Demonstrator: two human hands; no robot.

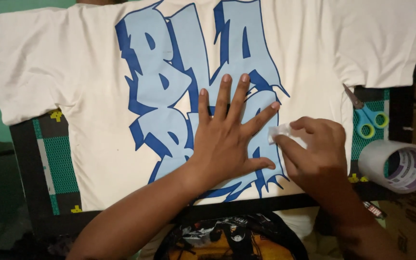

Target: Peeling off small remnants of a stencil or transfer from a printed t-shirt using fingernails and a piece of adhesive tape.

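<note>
A white T-shirt (73, 77) lies flat on a cutting mat, with a large blue graffiti-style print (169, 82) across it. My left hand (227, 135) presses flat on the lower part of the print, fingers spread. My right hand (314, 154) sits just to its right at the print's edge, pinching a small crumpled white piece (279, 131) between thumb and fingers against the fabric.
A dark cutting mat with green grid (49, 159) shows under the shirt. Scissors with blue and green handles (369, 115) lie at the right, and a roll of clear tape (400, 166) stands below them. A printed dark garment (232, 238) shows at the bottom edge.
</note>
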